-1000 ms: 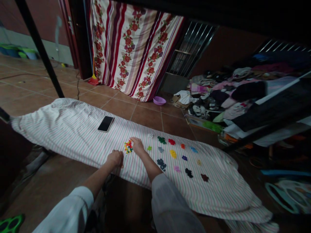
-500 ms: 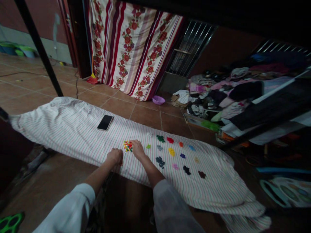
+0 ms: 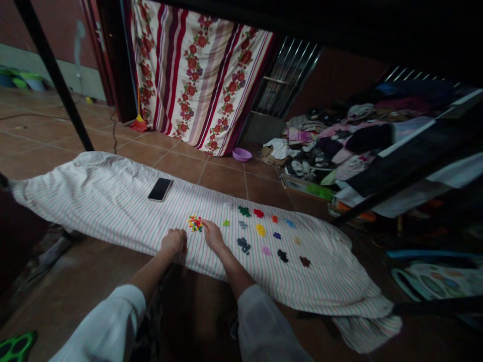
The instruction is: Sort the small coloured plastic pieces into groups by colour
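A mixed pile of small yellow, red, green and orange pieces (image 3: 195,224) lies on the striped cloth (image 3: 113,201). My right hand (image 3: 213,236) is at the pile's right side, fingers bent together and fingertips at the pieces; anything pinched there is too small to make out. Left of it, my left hand (image 3: 173,241) rests curled near the cloth's front edge, its palm side hidden. Single-colour piles spread to the right, among them light green pieces (image 3: 226,223), dark green pieces (image 3: 244,211), red pieces (image 3: 258,213), yellow pieces (image 3: 260,230) and dark grey pieces (image 3: 243,245).
A phone (image 3: 160,189) lies on the cloth, left of the mixed pile. Black pieces (image 3: 282,256) and brown pieces (image 3: 305,261) sit farther right. Beyond the cloth are a purple basin (image 3: 242,155) and a heap of clothes (image 3: 339,141). A dark post (image 3: 56,80) rises at the left.
The view has shifted slightly, so most things sit a little further left. My right fingertips have drawn back to the pile's right edge, and more of the pile shows. My left hand stays curled.
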A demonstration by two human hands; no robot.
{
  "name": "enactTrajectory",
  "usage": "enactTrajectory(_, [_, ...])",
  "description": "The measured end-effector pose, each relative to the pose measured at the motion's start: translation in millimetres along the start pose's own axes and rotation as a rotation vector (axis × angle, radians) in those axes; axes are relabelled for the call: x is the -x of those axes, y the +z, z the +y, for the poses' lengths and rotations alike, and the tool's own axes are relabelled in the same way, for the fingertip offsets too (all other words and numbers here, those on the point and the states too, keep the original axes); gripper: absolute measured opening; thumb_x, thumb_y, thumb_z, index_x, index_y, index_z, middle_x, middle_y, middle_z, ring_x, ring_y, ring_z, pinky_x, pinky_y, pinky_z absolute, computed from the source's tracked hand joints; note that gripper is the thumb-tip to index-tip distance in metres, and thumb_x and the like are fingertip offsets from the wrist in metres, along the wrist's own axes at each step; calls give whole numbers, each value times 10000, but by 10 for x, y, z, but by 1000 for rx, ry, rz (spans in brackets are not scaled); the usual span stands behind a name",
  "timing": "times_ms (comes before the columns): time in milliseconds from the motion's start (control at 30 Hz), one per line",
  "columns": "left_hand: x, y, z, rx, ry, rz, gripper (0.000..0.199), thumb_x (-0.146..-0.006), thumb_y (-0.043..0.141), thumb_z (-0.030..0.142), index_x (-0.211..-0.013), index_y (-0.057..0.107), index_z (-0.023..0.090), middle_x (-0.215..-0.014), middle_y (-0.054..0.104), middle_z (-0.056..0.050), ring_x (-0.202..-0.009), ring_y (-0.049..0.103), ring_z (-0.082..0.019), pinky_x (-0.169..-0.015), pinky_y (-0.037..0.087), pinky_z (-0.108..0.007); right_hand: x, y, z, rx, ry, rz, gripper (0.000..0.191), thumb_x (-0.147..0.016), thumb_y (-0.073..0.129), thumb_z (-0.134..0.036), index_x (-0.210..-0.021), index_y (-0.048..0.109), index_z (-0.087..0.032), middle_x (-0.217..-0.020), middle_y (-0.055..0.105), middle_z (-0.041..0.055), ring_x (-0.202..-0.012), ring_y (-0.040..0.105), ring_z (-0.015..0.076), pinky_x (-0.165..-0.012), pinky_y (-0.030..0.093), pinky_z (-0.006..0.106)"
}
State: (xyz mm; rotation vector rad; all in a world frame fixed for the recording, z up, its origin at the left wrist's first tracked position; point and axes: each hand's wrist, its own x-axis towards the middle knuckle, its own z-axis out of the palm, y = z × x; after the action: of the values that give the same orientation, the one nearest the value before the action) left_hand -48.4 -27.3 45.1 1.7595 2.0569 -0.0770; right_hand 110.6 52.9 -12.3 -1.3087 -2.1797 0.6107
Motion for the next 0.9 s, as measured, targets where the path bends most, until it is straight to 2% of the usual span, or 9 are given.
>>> enactTrajectory(267, [-36, 15, -70, 11, 23, 12, 282, -690, 675, 311, -946, 613, 210, -1059, 638, -82, -1105, 532, -232, -839, 462, -297, 32, 0, -18, 112, 76, 25, 313, -840, 480, -99, -1050, 691, -199, -985, 669, 70, -948, 593, 171, -871, 429, 266])
enactTrajectory(600, [-91, 34, -80, -7, 29, 13, 246, -661, 719, 351, -857, 634, 230, -968, 663, -59, -1042, 560, -213, -840, 445, -288, 87, -17, -44, 115, 75, 39, 220, -863, 527, -155, -992, 698, -202, -950, 647, 65, -927, 573, 165, -866, 422, 257])
enactTrajectory(767, [-108, 70, -95, -34, 43, 22, 258, -684, 696, 365, -882, 632, 212, -988, 659, -78, -1033, 564, -215, -861, 438, -293, 107, -26, -63, 44, 121, 90, 173, -849, 529, -159, -917, 682, -200, -925, 648, 48, -885, 589, 150, -843, 435, 249])
enactTrajectory(900, [-133, 89, -104, -41, 45, 24, 252, -667, 699, 354, -870, 630, 221, -968, 663, -66, -1015, 575, -210, -856, 440, -291, 117, -63, -28, -71, 205, 146, 173, -840, 508, -177, -941, 641, -221, -936, 666, 14, -839, 614, 128, -791, 459, 240])
